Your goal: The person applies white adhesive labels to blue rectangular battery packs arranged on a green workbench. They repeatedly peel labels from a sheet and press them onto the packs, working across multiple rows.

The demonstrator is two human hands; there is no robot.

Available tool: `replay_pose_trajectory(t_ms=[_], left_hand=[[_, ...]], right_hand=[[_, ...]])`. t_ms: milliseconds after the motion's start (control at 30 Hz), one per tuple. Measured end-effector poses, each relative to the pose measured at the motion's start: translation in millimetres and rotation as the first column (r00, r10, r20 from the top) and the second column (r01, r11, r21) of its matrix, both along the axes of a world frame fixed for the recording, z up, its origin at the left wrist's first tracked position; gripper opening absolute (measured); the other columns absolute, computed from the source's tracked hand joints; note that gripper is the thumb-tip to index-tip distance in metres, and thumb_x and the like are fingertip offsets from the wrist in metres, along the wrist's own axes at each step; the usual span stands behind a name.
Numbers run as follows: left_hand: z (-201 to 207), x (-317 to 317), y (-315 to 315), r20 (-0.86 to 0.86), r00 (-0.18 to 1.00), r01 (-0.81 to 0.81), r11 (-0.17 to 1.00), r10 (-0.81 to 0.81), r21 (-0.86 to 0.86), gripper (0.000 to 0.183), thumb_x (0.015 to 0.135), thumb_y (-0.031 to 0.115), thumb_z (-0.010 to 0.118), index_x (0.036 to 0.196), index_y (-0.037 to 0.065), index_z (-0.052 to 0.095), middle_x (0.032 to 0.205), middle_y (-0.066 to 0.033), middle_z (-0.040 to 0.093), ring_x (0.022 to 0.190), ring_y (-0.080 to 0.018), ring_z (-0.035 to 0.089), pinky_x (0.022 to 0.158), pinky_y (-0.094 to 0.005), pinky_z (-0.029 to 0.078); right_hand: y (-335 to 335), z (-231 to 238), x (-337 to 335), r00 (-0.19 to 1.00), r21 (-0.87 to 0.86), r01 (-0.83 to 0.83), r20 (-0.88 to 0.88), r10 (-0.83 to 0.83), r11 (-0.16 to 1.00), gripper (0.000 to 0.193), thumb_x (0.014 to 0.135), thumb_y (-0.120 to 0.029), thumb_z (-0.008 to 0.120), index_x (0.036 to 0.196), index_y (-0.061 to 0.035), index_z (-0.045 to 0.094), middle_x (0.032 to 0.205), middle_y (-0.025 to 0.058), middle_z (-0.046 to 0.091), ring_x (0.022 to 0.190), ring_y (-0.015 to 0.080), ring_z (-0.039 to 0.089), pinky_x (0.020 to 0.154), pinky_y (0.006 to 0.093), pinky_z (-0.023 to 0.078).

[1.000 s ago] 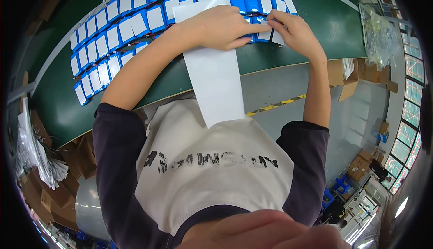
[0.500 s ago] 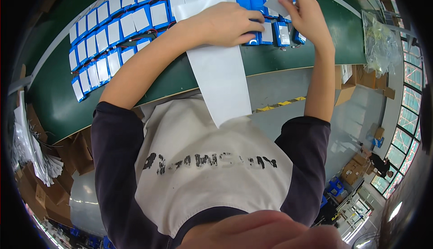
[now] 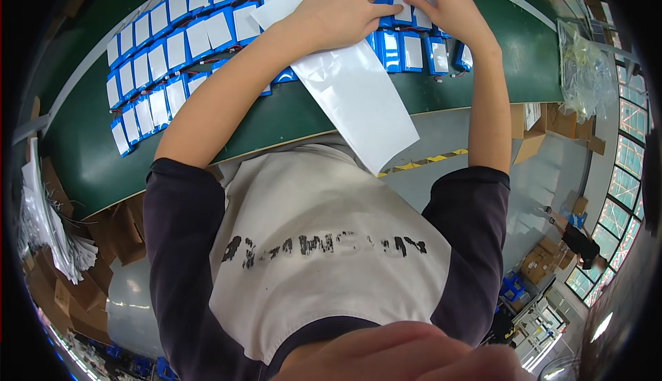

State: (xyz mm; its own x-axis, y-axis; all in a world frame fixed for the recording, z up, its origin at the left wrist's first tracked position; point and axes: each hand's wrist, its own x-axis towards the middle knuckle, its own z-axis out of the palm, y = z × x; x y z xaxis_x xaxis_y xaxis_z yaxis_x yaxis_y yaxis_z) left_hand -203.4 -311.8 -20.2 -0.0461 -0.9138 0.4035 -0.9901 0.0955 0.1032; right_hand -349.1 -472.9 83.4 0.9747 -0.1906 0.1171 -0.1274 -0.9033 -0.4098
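Observation:
Blue battery packs with white labels (image 3: 219,29) lie in curved rows on the green table. My left hand (image 3: 338,15) is closed on a long white sheet (image 3: 365,95), which slants out from under the palm past the table edge. Its outstretched index finger touches a white label (image 3: 402,14) lying on a pack in the middle row. Above that label is my right hand (image 3: 452,8), thumb and fingers apart, the thumb at the label's upper edge. Bare blue packs (image 3: 389,51) show beside my left fingertips. The sheet and left hand hide some packs.
Clear plastic bags (image 3: 583,71) hang at the table's right end. Cardboard boxes (image 3: 531,129) stand on the floor beyond the front edge. White sheets (image 3: 52,222) and more cardboard are at the left. Another person (image 3: 579,243) is far off at the right.
The label that my right hand held raised now lies on a pack. My left hand moved slightly up, its index finger reaching to the label. The sheet's lower end swung right.

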Motion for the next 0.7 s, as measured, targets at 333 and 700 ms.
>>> replay_pose_trajectory(t_ms=[333, 700], left_hand=[[10, 0, 0, -0.021, 1.0, -0.02, 1.0, 0.02, 0.01, 0.032, 0.099, 0.026, 0.064, 0.13, 0.03, 0.07, 0.134, -0.0007, 0.064, 0.096, -0.0206, 0.073, 0.081, -0.0355, 0.06], [100, 48, 44, -0.425, 0.869, 0.372, 0.902, -0.254, 0.219, 0.021, 0.092, 0.021, 0.06, 0.099, 0.006, 0.074, 0.083, -0.0202, 0.071, 0.079, -0.0394, 0.069, 0.073, -0.049, 0.054]], right_hand=[[19, 33, 0, 0.986, 0.129, 0.051, 0.152, -0.071, 0.99, 0.042, 0.086, 0.008, 0.066, 0.125, -0.0052, 0.058, 0.099, 0.0102, 0.07, 0.087, 0.0199, 0.069, 0.074, 0.031, 0.053], [33, 25, 16, 0.993, 0.16, -0.066, -0.087, 0.08, 0.985, 0.037, 0.093, -0.001, 0.066, 0.128, -0.0068, 0.056, 0.088, 0.0113, 0.074, 0.082, 0.0244, 0.071, 0.076, 0.0346, 0.054]])
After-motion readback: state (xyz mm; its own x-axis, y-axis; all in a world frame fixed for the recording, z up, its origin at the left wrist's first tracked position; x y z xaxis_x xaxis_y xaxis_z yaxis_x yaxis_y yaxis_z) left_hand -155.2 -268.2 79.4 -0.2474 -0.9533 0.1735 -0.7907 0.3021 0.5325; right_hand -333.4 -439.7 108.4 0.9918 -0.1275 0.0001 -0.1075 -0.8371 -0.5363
